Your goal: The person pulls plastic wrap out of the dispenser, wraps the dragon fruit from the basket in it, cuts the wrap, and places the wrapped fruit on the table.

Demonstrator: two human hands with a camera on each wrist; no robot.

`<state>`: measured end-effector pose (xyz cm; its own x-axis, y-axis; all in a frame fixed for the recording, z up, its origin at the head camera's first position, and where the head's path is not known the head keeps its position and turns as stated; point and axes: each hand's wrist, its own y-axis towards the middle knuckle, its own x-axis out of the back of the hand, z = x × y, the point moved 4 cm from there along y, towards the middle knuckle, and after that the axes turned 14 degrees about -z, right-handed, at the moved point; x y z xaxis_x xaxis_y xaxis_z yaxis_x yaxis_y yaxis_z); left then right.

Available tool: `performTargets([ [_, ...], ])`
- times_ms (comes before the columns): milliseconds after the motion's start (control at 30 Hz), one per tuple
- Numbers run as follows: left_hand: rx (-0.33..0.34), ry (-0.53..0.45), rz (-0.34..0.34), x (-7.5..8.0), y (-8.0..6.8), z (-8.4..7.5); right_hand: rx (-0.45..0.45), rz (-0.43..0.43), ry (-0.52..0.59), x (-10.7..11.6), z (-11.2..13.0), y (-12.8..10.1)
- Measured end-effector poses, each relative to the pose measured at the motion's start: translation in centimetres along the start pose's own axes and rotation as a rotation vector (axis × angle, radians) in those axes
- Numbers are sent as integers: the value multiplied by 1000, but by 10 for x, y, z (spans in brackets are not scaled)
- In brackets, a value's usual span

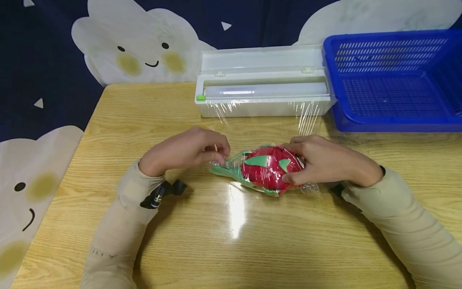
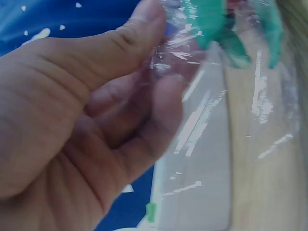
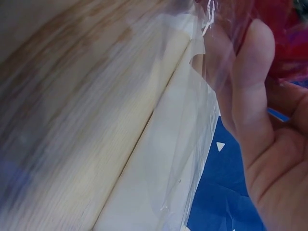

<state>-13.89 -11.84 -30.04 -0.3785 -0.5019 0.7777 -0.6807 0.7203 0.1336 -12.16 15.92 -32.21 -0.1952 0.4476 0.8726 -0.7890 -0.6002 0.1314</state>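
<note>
Clear film [image 1: 311, 187] covers a red, green-leaved dragon fruit [image 1: 263, 172] before you, over the bench [image 1: 202, 241]. Your left hand [image 1: 184, 150] pinches film at its leafy tip, apparently to keep it gathered; your right hand [image 1: 321, 160] grips the rounded end, likely steadying it.

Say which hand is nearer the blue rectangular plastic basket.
Right. The right hand holds the red-and-green, film-wrapped dragon fruit, in front and left of the basket; the left hand, farther left, pinches clear film at the fruit's green end.
</note>
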Motion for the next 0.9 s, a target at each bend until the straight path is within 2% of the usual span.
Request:
performTargets([
  [300,35,-54,-78,-8,7,13,27,-12,-17,-1,0,1],
  [533,-1,16,-126,-9,8,11,52,-25,-29,-1,1,2],
  [667,-9,34,-128,-9,8,8,32,-14,-29,-2,1,2],
  [900,17,31,-88,-8,7,7,25,-13,-30,-1,2,1],
])
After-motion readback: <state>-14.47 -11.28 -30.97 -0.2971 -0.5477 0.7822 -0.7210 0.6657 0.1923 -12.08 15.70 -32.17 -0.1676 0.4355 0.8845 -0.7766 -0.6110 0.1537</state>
